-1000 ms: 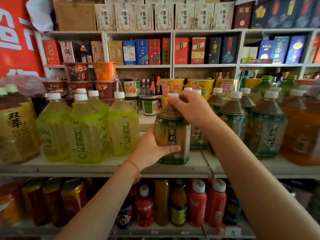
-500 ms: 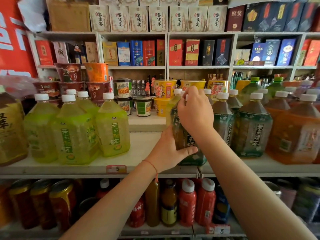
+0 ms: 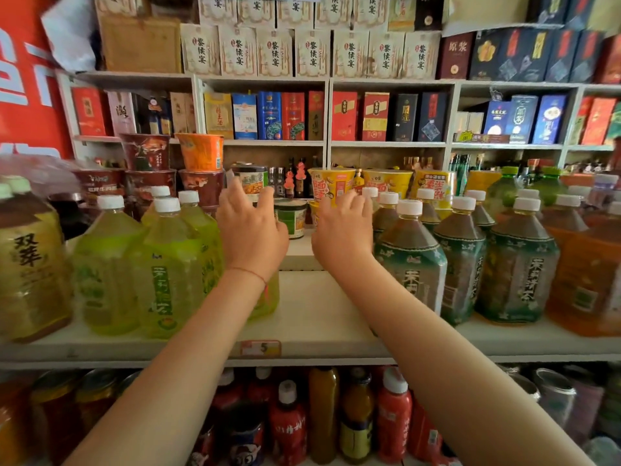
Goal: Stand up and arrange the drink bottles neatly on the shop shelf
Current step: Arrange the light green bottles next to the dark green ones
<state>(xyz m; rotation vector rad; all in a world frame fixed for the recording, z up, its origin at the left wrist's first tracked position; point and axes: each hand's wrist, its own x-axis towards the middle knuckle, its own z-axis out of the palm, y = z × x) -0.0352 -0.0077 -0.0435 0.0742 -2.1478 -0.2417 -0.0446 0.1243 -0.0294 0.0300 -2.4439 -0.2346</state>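
Large tea bottles stand upright on the white shop shelf [image 3: 316,324]. Several light green bottles [image 3: 168,264] form a group on the left, and several dark green-labelled bottles [image 3: 413,264] form rows on the right. My left hand [image 3: 250,230] hovers with fingers spread next to the rightmost light green bottle, partly hiding it. Beside the nearest dark bottle, my right hand [image 3: 342,230] is raised with fingers apart. Neither hand holds anything. A bare gap of shelf lies between the two groups.
Orange drink bottles [image 3: 584,274] stand at the far right, a brown tea bottle [image 3: 30,260] at the far left. Instant noodle cups [image 3: 332,186] and small jars sit on a raised step behind. Boxes fill the upper shelves; smaller bottles [image 3: 289,425] and cans fill the shelf below.
Both hands have let go of the dark green bottle, which now stands in the right group. The hands have spread apart and are open over the gap.
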